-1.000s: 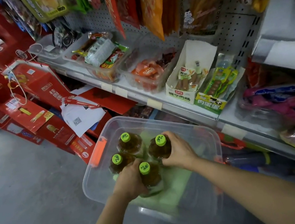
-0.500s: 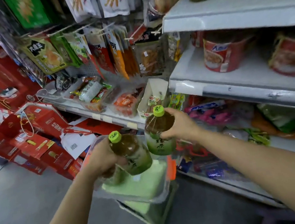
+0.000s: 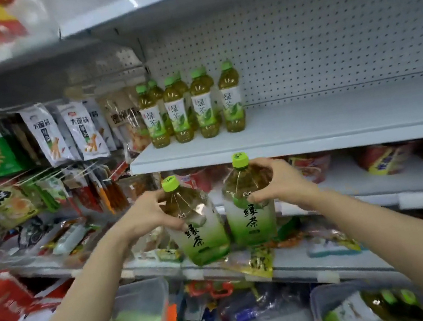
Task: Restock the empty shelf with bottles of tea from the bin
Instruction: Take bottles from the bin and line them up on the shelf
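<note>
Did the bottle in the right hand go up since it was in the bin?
Yes. The right hand has lifted its tea bottle up out of the bin, almost to the edge of the white shelf.

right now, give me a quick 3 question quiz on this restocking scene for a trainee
1. True or false: the left hand and right hand each hold a green tea bottle.
2. The row of green tea bottles on the white shelf stands at its: A left end, B right end, C middle?
3. What colour are the bottle caps?

Key: 1 true; 2 A; 3 green.
</note>
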### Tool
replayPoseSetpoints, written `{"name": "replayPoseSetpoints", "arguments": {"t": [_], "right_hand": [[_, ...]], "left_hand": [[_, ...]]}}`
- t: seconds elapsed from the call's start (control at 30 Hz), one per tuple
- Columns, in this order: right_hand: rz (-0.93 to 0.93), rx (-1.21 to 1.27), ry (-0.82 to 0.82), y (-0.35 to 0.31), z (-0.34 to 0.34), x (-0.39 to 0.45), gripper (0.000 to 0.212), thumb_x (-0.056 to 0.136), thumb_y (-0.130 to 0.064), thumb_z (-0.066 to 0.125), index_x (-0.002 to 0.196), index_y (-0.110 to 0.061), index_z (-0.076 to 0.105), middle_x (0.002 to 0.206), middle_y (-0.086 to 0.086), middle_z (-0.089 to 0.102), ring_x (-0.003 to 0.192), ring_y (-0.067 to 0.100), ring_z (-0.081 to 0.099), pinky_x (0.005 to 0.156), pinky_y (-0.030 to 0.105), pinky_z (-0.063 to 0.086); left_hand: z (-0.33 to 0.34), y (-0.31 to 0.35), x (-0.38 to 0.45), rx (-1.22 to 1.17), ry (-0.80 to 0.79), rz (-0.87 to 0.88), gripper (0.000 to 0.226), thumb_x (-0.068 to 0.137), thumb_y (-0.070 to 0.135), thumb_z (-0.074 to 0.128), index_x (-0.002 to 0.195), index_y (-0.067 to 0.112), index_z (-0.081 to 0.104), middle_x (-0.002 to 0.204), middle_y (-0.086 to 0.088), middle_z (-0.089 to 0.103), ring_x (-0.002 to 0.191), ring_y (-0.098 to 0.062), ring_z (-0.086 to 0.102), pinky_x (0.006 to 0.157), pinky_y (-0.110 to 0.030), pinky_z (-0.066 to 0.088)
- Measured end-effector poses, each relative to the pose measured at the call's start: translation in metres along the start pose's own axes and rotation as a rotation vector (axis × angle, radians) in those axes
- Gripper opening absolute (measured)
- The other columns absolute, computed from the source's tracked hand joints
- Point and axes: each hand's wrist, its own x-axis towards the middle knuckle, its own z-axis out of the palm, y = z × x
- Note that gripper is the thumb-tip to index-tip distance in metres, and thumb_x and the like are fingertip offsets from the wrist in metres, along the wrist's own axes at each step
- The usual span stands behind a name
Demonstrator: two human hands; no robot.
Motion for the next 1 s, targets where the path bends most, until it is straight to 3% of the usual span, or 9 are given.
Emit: {"name": "replayPoseSetpoints", "arguments": {"t": [0.13,0.23,0.3,0.37,0.47,0.57,0.67,0.8,1.0], "right_hand": [[-0.035,0.021,0.088,-0.029,-0.078,-0.019,0.071,0.059,-0.004,0.086,0.122,-0.024,0.06,0.113,-0.001,0.066,0.101,0.01,0.063,0.08,0.025,0.055],[-0.046,0.026,0.193,-0.037,-0.124,-0.022,0.073,0.056,-0.008,0.088,0.122,-0.023,0.061,0.114,-0.002,0.066,0.104,0.015,0.063,0.084,0.029,0.053],[-0.044,0.06,0.26,-0.037,-0.15,-0.023,0.079,0.05,-0.012,0.087,0.123,-0.021,0.06,0.115,-0.001,0.066,0.103,0.016,0.062,0.083,0.027,0.05],[-0.032,0.087,0.318,-0.034,-0.172,-0.021,0.074,0.051,-0.01,0.088,0.118,-0.025,0.061,0.114,0.001,0.065,0.1,0.014,0.061,0.079,0.025,0.049],[-0.029,0.125,0.369,-0.025,-0.2,-0.01,0.067,0.06,0.004,0.084,0.116,-0.025,0.06,0.113,0.003,0.064,0.096,0.012,0.059,0.075,0.022,0.048],[-0.013,0.138,0.423,-0.015,-0.218,0.011,0.068,0.06,0.006,0.083,0.118,-0.021,0.06,0.112,0.003,0.064,0.099,0.017,0.06,0.077,0.025,0.05],[-0.009,0.106,0.455,-0.005,-0.23,0.042,0.068,0.059,0.005,0.083,0.118,-0.021,0.061,0.112,0.005,0.066,0.102,0.02,0.061,0.078,0.029,0.052],[0.001,0.122,0.478,0.01,-0.24,0.086,0.073,0.056,0.009,0.083,0.122,-0.015,0.061,0.114,0.009,0.067,0.102,0.024,0.064,0.073,0.025,0.051],[0.025,0.106,0.472,0.034,-0.248,0.127,0.082,0.041,-0.009,0.086,0.119,-0.016,0.063,0.111,0.008,0.069,0.105,0.028,0.064,0.076,0.027,0.051]], "left_hand": [[0.015,0.083,0.025,-0.045,-0.022,0.093,0.059,0.049,0.007,0.093,0.102,0.014,0.068,0.099,-0.002,0.076,0.098,-0.028,0.069,0.08,-0.034,0.056],[0.026,0.131,0.049,-0.01,0.033,0.149,0.099,0.049,0.013,0.095,0.136,0.008,0.049,0.123,0.0,0.055,0.109,-0.018,0.053,0.087,-0.029,0.044],[0.031,0.155,0.066,-0.028,0.023,0.186,0.105,0.053,0.01,0.093,0.143,-0.002,0.04,0.13,-0.003,0.049,0.11,-0.015,0.052,0.089,-0.025,0.042],[0.035,0.171,0.085,-0.053,-0.011,0.206,0.111,0.048,0.016,0.096,0.142,-0.003,0.04,0.123,-0.003,0.057,0.096,-0.011,0.062,0.077,-0.019,0.049],[0.045,0.189,0.117,-0.068,-0.03,0.206,0.101,0.057,0.005,0.091,0.142,-0.002,0.038,0.096,-0.002,0.061,0.075,-0.01,0.06,0.054,-0.013,0.047],[0.052,0.199,0.157,-0.059,-0.042,0.226,0.095,0.059,0.001,0.089,0.141,-0.001,0.041,0.088,0.005,0.057,0.077,-0.01,0.058,0.069,-0.027,0.052],[0.054,0.204,0.195,-0.024,-0.057,0.248,0.108,0.051,0.016,0.094,0.143,0.003,0.04,0.101,0.012,0.057,0.099,-0.013,0.058,0.09,-0.033,0.05],[0.055,0.212,0.245,0.023,-0.1,0.309,0.108,0.055,0.017,0.092,0.146,0.002,0.035,0.146,-0.01,0.045,0.125,-0.022,0.048,0.095,-0.027,0.04],[0.059,0.217,0.295,0.08,-0.162,0.324,0.102,0.057,0.009,0.091,0.144,0.002,0.039,0.143,-0.008,0.05,0.111,-0.01,0.048,0.083,-0.016,0.041]]}}
